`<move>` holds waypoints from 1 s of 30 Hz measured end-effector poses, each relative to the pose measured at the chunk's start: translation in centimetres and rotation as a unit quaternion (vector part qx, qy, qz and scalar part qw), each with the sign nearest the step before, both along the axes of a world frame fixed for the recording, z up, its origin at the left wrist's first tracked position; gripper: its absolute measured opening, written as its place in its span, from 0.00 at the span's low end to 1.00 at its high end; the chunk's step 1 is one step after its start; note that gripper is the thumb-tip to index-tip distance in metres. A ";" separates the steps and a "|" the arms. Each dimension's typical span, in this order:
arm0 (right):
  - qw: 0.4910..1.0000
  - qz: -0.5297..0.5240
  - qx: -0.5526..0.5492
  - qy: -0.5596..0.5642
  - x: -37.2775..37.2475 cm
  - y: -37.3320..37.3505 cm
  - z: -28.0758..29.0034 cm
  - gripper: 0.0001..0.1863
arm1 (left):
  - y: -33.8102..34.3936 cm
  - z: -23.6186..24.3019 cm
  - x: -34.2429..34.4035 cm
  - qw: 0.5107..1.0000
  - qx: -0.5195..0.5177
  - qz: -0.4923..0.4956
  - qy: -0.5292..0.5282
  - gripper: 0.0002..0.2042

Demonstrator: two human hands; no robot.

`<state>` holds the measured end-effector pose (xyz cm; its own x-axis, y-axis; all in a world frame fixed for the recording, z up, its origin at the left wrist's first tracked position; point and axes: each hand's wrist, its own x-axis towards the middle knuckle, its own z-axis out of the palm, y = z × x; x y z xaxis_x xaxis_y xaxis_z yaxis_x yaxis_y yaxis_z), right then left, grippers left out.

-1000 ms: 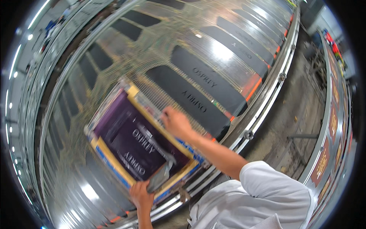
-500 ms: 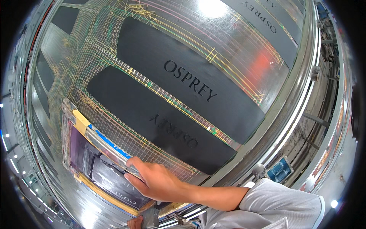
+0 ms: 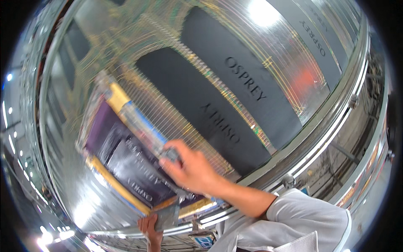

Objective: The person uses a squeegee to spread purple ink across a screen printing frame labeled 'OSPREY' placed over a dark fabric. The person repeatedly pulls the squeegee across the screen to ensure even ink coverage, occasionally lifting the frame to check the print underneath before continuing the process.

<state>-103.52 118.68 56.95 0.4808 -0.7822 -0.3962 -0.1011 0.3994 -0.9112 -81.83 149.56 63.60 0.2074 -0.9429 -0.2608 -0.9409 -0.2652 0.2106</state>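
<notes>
1 screen-printing frame is set aslant over the long metal desk, just beside the nearest black panel; whether its rim sits flat I cannot tell from my remote view. Its purple mesh carries pale lettering and a glossy patch. Yellow tape covers parts of the rim, presumably to guard the edges.

Right hand: fingers curled round the frame's right side bar, closed on it. I judge the grip sits there to steady or carry that side.

Left hand: at the frame's near edge, fingers bent against a grey flat blade, probably a squeegee. How firmly they close on it I cannot tell. The blade rests at the near end, perhaps to stay clear of the mesh.

Position: most of the frame extends left of the right hand and away from the left hand. A 2nd black panel lies beyond the 1st, their lettering facing opposite ways, likely a paired layout. Round metal knob noted on the side rail.
</notes>
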 end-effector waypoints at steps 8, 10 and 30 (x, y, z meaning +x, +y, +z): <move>0.977 -0.027 -0.176 0.116 0.9 0.4 -2.3 0.14 | 0.0 0.4 -2.6 0.996 -0.060 0.061 -0.024 0.29; 0.984 -0.021 -0.165 0.070 0.5 -0.1 0.3 0.15 | 0.8 0.2 -3.2 0.988 -0.118 0.095 0.006 0.24; 0.984 -0.037 -0.160 0.070 -0.9 -1.2 -1.2 0.15 | 0.5 0.2 -5.6 0.974 -0.210 0.082 -0.022 0.19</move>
